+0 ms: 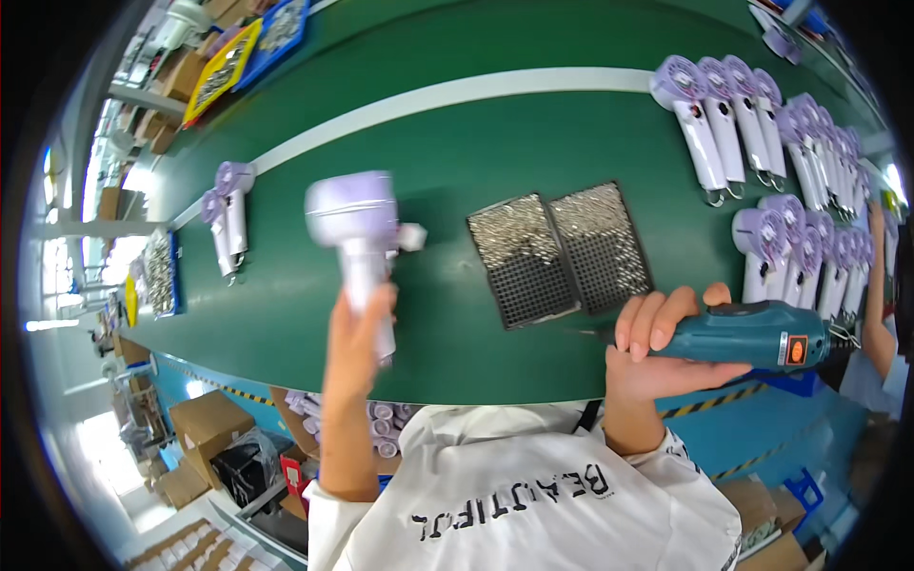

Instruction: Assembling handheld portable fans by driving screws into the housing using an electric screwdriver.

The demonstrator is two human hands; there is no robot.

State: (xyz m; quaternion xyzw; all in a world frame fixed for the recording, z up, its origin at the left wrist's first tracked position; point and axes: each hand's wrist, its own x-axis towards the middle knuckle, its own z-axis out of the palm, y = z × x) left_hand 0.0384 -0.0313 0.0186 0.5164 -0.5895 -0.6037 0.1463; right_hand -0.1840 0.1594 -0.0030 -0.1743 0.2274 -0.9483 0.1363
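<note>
My left hand [357,333] is closed round the white handle of a lilac handheld fan [354,211], held upright above the green table and slightly blurred. In my right hand [657,343] lies a teal electric screwdriver [747,338], its thin bit pointing left. The fingers wrap over its front end. Between the hands rest two black screw trays, a left tray [538,300] and a right tray [636,278], both gridded with holes and partly filled with small silvery screws. The left tray's near rows are bare.
Several lilac fans [700,124] stand in rows at the right, and two more fans [228,205] lie at the left. A white strip [457,90] crosses the green table. Yellow [224,74] and blue [286,33] bins sit far left. Another person's arm [878,295] shows at the right edge.
</note>
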